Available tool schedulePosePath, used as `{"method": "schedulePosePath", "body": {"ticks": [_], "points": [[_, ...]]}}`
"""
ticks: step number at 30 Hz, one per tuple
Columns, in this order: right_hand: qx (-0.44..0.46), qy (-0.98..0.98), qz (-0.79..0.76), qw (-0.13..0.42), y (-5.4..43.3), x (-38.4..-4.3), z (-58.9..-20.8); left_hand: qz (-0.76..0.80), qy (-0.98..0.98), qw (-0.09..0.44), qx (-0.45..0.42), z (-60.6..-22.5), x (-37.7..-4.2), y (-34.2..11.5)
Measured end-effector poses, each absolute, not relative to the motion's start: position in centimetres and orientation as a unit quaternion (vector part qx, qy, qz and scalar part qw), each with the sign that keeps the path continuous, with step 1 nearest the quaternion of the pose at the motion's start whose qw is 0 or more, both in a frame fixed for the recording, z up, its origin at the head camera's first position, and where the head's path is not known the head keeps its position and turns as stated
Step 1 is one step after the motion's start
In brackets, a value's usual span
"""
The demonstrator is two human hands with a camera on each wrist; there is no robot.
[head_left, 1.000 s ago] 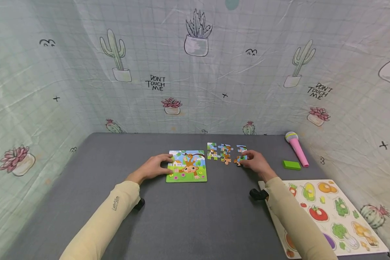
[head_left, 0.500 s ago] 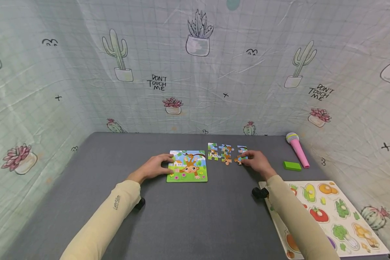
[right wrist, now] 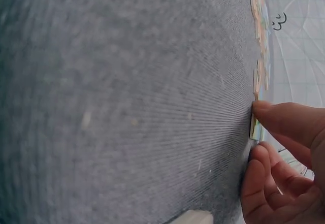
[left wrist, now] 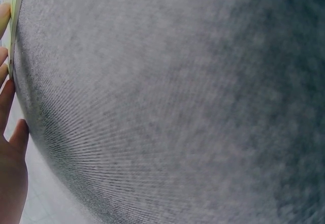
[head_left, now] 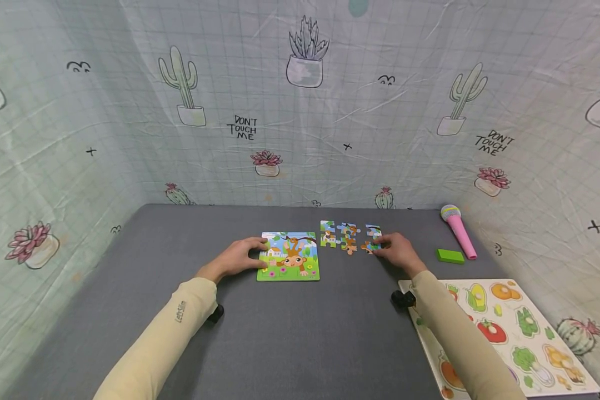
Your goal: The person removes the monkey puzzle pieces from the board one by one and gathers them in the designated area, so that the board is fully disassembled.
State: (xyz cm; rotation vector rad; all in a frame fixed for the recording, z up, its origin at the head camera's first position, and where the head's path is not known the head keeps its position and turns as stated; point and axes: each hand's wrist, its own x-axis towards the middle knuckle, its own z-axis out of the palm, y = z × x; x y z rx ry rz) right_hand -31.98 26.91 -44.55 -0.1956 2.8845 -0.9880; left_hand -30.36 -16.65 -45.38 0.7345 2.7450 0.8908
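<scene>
A square picture board [head_left: 288,272] with a monkey on green grass lies flat on the table. My left hand [head_left: 234,256] rests at its left side, thumb near the lower corner and fingers at the upper edge. To the right of the board lie several jigsaw pieces in three columns, among them a left pair [head_left: 327,240] and a middle piece [head_left: 349,245]. My right hand [head_left: 401,251] pinches the lower right jigsaw piece [head_left: 368,248] between thumb and fingers. That piece [right wrist: 253,126] appears edge-on in the right wrist view. The fingers partly cover it.
A pink toy microphone [head_left: 461,236] and a green block [head_left: 450,256] lie at the back right. Under my right forearm is a vegetable peg board [head_left: 510,355]. A patterned cloth [head_left: 300,111] stands behind the grey table [head_left: 300,333].
The head view has drifted slightly. My right hand has shifted barely to the right at the lower right jigsaw piece. My left hand and the board stay in place.
</scene>
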Motion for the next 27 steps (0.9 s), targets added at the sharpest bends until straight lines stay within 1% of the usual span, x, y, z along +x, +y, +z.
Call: {"method": "schedulePosePath", "body": {"ticks": [13, 18, 23, 27], "points": [[-0.061, 0.952, -0.299, 0.031, 27.3, -32.2, -45.0, 0.301, 0.918, 0.085, 0.242, -45.3, -30.3, -16.6], [-0.049, 0.950, -0.306, 0.037, 27.1, -32.1, -44.8, 0.300, 0.919, 0.082, 0.244, -45.4, -30.3, -16.6], [-0.037, 0.946, -0.322, 0.027, 25.5, -31.9, -43.9, 0.302, 0.918, 0.082, 0.244, -45.5, -30.4, -16.7], [-0.051, 0.937, -0.344, 0.035, 22.6, -31.5, -43.1, 0.298, 0.919, 0.081, 0.245, -45.7, -30.6, -16.7]]}}
